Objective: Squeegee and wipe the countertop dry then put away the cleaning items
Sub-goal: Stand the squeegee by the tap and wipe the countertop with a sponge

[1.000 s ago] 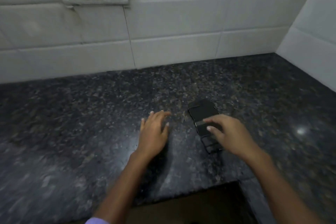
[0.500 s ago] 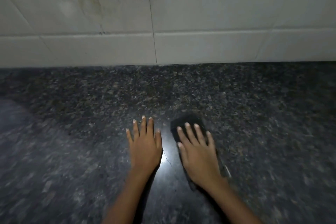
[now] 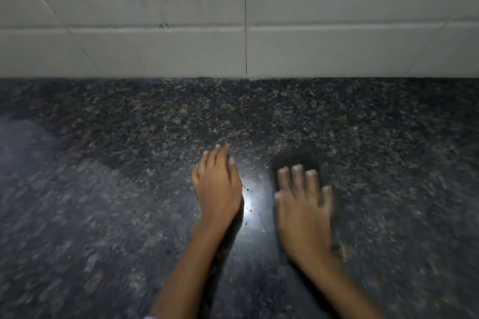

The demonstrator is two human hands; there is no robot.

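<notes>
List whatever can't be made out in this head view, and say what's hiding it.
- Dark flat item under the right hand: the hand covers most of it, and motion blur smears the rest, so what it is stays unclear.
- Right hand's contact with the countertop: blurred.
- Left hand: palm side hidden.
- Fitting on the tiled wall: cut off by the top edge.

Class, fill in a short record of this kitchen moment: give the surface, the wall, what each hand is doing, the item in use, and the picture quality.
surface: dark speckled granite countertop, with a bright glare spot between the hands
wall: pale tiled wall meeting the countertop's far edge
left hand: flat on the countertop, palm down, holding nothing
right hand: spread flat, pressing on a dark pad
dark pad: mostly hidden under the right hand; far end shows beyond the fingertips
picture quality: right hand blurred, dim light
</notes>
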